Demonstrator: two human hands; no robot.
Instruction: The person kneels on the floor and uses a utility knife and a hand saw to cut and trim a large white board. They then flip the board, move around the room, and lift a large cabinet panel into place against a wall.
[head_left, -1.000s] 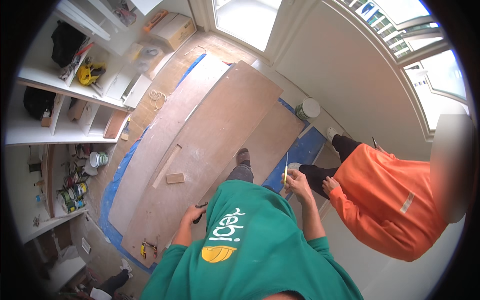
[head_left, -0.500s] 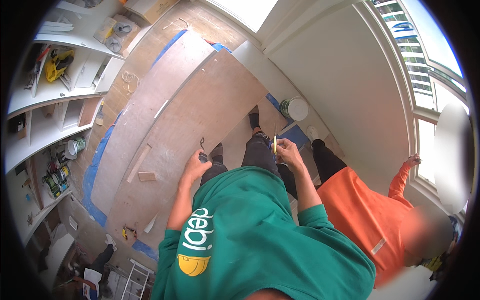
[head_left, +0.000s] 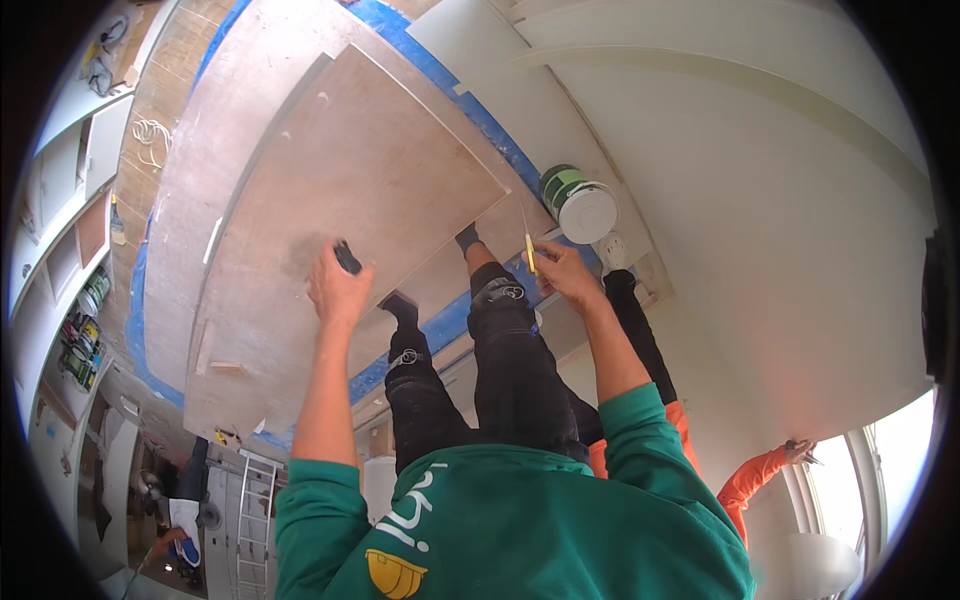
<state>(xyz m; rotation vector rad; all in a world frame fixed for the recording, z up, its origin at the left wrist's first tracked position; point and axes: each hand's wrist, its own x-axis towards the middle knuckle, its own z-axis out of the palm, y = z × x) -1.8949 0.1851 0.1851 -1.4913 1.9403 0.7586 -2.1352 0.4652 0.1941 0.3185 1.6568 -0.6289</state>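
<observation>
My left hand (head_left: 340,288) is raised over a large brown board (head_left: 350,170), its fingers wrapped round a small black object (head_left: 347,257) whose kind I cannot make out. A slim yellow-handled tool (head_left: 530,254) with a thin shaft or blade pointing away from me is pinched in my right hand (head_left: 566,272). That hand is nearest to a green bucket with a white lid (head_left: 588,214) by the wall. Below my hands, my legs in dark trousers (head_left: 510,340) show, with my feet on the boards.
Blue sheeting (head_left: 500,140) edges the boards. A co-worker's orange sleeve (head_left: 745,485) reaches toward the window at right. Shelves (head_left: 75,215) with cans and tools line the left. A white ladder (head_left: 257,510) stands at lower left, near another person (head_left: 185,520). A wood offcut (head_left: 228,368) lies on the board.
The view has shifted forward. My left hand has moved outward and forward over the board with the black object; the strap seen hanging from it before no longer shows. My right hand keeps the yellow-handled tool.
</observation>
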